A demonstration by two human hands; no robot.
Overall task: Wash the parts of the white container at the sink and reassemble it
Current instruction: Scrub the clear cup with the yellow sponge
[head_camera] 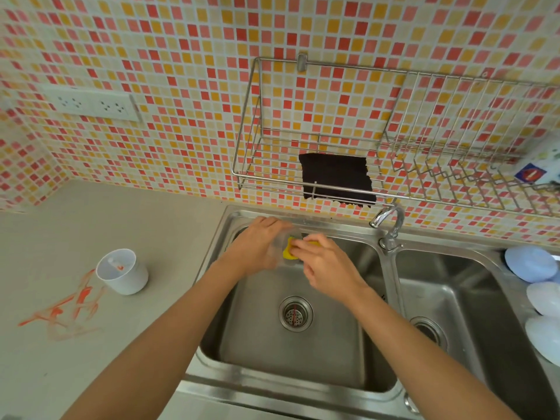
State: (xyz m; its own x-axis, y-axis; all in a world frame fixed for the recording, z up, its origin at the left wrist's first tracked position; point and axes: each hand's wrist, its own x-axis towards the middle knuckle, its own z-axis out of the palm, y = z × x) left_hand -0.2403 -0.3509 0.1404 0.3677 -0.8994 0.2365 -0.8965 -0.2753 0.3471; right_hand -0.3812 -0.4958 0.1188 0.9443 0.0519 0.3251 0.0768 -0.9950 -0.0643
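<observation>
Over the far end of the left sink basin (303, 353), my left hand (257, 247) grips a clear plastic part (280, 242) of the container. My right hand (321, 265) presses a yellow sponge (288, 253) against that part. The white container body (122, 271), a cup with orange smears inside, stands upright on the grey counter left of the sink, away from both hands.
Orange smears (72, 304) mark the counter beside the cup. The tap (391, 225) stands between the two basins. A wire rack (333, 177) with a dark cloth (336, 180) hangs on the tiled wall. Pale blue lids (530, 263) lie at the right edge.
</observation>
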